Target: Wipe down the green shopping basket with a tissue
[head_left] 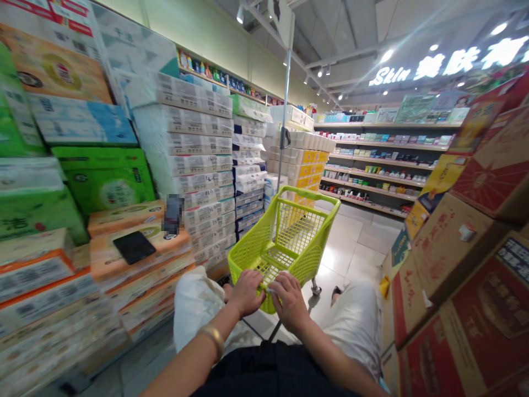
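A lime-green plastic shopping cart (303,270) stands between my knees, with holes in its walls and a grid in its floor. My left hand (249,292) is closed over the cart's near rim, fingers curled across the top edge. Close beside it, my right hand (288,300) also has its fingers bent over the same rim. A small whitish bit shows at the right fingertips, too small to make out. No goods show inside the basket. The undersides of both hands are hidden.
Stacked paper packs (202,154) rise on the left, with a black tablet-like item (134,246) lying on an orange pack. Red and brown cartons (450,248) crowd the right. Product shelves (380,146) stand at the back, beyond the tiled floor (347,237). A metal pole (285,99) rises behind the cart.
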Demonstrator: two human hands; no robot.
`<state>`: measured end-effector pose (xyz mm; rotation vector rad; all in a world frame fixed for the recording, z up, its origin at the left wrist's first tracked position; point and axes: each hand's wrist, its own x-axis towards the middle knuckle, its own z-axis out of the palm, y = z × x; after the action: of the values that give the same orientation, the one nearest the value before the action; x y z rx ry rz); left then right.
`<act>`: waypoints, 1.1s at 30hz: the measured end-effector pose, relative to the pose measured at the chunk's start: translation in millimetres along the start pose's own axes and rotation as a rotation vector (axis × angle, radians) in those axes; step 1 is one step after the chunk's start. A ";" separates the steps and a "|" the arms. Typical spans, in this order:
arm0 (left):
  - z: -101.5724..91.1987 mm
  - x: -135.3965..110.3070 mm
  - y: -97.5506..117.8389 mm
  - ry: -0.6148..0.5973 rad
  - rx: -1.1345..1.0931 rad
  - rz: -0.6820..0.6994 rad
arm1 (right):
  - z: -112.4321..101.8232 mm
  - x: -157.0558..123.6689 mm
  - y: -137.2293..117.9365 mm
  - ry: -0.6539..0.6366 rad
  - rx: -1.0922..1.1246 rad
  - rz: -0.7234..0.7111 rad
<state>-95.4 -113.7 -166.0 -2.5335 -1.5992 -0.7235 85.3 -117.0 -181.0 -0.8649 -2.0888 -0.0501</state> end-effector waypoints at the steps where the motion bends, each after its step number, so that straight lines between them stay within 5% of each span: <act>1: 0.5 -0.3 -0.8 0.001 0.002 0.001 | -1.4 -0.6 -0.8 -0.028 0.005 -0.026; 9: 0.7 1.2 0.7 0.006 0.003 0.006 | -16.5 23.5 42.6 0.055 -0.040 0.105; 17: -2.7 -1.6 -1.5 0.003 -0.008 0.011 | 0.5 -3.3 14.3 0.062 -0.007 -0.013; 21: -4.6 -2.8 -3.1 0.008 -0.009 0.017 | -7.8 6.4 26.0 0.011 -0.028 -0.048; 26: -4.2 -2.6 -1.6 0.018 -0.021 0.007 | -11.7 24.2 44.1 0.122 -0.050 0.078; 33: -2.1 -3.2 -1.5 0.011 -0.024 0.002 | 2.8 10.8 7.5 -0.026 -0.005 -0.086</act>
<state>-98.5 -116.3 -165.8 -2.5427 -1.5943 -0.7591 83.5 -104.3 -176.9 -0.7821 -2.1503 -0.0901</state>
